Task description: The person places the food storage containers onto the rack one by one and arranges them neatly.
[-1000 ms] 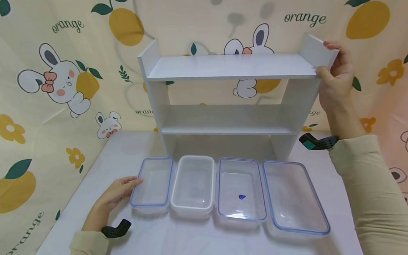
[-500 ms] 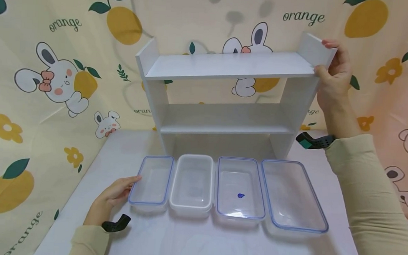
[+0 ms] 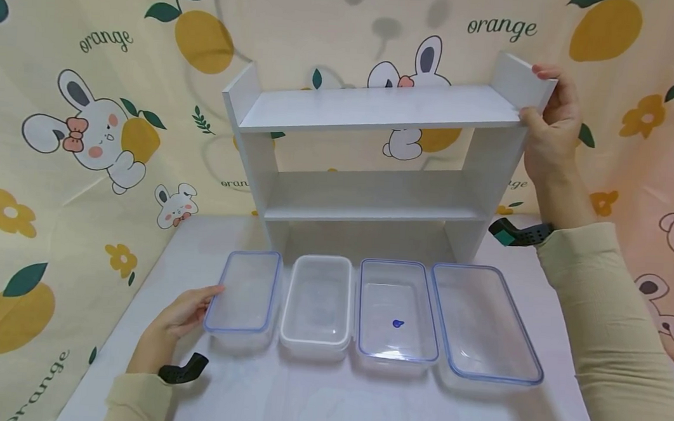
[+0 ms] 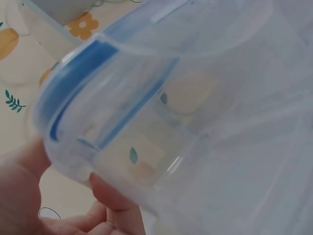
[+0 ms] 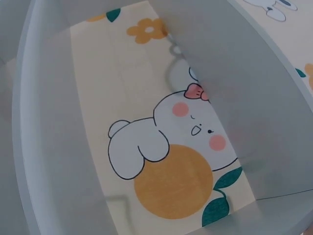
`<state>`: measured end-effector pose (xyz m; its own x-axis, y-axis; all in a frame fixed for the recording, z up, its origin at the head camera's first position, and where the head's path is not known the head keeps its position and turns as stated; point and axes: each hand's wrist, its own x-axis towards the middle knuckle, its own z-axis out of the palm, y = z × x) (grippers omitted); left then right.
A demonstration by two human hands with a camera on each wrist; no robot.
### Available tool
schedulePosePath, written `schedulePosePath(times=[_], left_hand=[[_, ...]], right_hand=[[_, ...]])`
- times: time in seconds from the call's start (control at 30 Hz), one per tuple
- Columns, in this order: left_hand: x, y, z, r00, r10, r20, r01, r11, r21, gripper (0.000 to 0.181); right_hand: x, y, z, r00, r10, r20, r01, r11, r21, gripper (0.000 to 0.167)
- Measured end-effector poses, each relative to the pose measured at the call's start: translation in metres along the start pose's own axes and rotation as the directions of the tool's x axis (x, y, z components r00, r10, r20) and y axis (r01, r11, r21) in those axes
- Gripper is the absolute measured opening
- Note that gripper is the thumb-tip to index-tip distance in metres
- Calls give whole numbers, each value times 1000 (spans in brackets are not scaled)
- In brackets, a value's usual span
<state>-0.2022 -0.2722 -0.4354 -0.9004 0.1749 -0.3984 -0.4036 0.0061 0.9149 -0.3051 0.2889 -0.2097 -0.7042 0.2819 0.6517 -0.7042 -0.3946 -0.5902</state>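
At the left end of a row of clear plastic food containers is one with a blue-edged lid [image 3: 248, 288]. My left hand [image 3: 181, 317] holds it by its left side. In the left wrist view, the thumb lies at the rim of this food container [image 4: 132, 107] and curled fingers touch its wall lower down. My right hand [image 3: 555, 133] grips the top right side panel of a white shelf rack [image 3: 377, 107], thumb in front and fingers behind. In the right wrist view only the shelf boards [image 5: 54, 122] show, with the hand almost out of sight.
To the right stand a container with a whitish rim [image 3: 317, 305], a blue-rimmed container [image 3: 399, 303] with a small blue mark, and a larger blue-rimmed container [image 3: 485, 320]. The rack stands behind them on a white table [image 3: 327, 401], before a patterned cloth [image 3: 324, 19].
My left hand has moved left with the leftmost food container, widening the gap to its neighbour. My right hand keeps its grip on the rack; the view has shifted slightly.
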Motion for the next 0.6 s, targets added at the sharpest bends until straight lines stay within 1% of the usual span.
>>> schedulePosePath(times=[0.13, 0.27, 0.47, 0.6], left_hand=[[-6, 7, 1, 1000, 16, -4, -16, 1000, 10, 12], [-14, 14, 1, 999, 39, 0, -39, 999, 21, 13], [-24, 26, 3, 998, 61, 5, -61, 998, 28, 14], [-31, 34, 5, 997, 78, 11, -78, 996, 32, 16]], right_hand=[[0, 1, 0, 1000, -16, 13, 16, 1000, 7, 41], [0, 2, 1, 1000, -22, 18, 22, 1000, -9, 41], [-1, 0, 1, 1000, -5, 15, 6, 1000, -28, 42], [-1, 0, 1, 1000, -8, 17, 9, 1000, -24, 42]])
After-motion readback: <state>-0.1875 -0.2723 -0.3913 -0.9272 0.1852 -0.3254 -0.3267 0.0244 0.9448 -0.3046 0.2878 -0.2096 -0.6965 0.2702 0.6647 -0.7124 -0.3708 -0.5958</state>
